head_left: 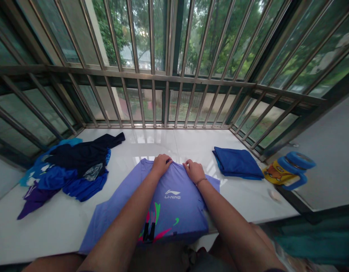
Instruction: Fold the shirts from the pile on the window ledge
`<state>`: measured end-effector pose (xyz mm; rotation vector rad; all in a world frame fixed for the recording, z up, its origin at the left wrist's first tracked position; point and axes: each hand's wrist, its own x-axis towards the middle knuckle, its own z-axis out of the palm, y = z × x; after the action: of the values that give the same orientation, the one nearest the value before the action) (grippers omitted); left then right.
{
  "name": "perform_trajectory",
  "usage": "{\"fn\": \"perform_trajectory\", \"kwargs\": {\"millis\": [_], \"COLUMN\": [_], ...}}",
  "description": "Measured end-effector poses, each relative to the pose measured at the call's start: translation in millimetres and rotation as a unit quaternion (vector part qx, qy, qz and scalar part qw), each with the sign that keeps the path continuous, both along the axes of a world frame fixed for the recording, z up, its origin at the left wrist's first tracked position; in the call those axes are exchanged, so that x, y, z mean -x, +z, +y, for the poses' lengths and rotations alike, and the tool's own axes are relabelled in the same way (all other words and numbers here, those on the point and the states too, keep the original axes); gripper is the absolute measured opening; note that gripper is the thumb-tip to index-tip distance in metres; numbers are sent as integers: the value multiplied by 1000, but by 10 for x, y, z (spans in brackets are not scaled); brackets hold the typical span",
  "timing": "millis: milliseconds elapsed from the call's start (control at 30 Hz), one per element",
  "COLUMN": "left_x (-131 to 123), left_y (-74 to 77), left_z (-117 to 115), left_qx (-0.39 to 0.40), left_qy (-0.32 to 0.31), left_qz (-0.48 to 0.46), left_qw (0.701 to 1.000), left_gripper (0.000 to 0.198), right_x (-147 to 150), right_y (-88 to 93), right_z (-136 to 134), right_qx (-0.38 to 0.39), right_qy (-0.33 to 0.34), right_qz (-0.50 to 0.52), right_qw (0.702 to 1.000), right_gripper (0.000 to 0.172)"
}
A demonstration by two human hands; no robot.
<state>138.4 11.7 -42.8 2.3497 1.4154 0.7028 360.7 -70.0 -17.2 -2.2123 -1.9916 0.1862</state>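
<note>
Forearms [120,223] out over white table [152,145]: left hand [161,165] and right hand [193,171] clamped on top edge of lavender Li-Ning T-shirt [174,204], just apart. Folded blue shirt [237,163] to right, clothes pile [67,170] to left.

Head-worn view, looking forward and down, close over both forearms [174,211]

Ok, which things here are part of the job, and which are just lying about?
In hand:
- lavender Li-Ning T-shirt
- left hand and right hand, both on its top edge

Lying about:
- folded blue garment
- heap of blue and dark clothes
- yellow-and-blue cup
</note>
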Motion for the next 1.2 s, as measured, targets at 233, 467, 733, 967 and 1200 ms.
{"fn": "perform_trajectory", "kwargs": {"millis": [233,467,733,967,1200], "left_x": [-61,-70,-106,-145,-127], "left_y": [40,30,38,72,30], "left_z": [-127,-174,-157,-179,-166], "left_qx": [-98,-116,-119,-120,-115], "left_qy": [-22,-64,-105,-160,-144], "left_qz": [67,101,126,148,154], "left_qw": [993,986,979,969,971], "left_gripper": [22,24,20,28,28], "right_x": [-406,-865,-1241,-962,-821], "right_y": [116,126,54,132,130], "right_z": [-128,-532,-1122,-1187,-1066], "right_qx": [20,29,17,-42,2], "right_qy": [1,29,-24,-37,-23], "right_qz": [-48,-44,-60,-75,-91], "right_qw": [999,998,998,996,996], "right_gripper": [42,36,22,26,22]}}
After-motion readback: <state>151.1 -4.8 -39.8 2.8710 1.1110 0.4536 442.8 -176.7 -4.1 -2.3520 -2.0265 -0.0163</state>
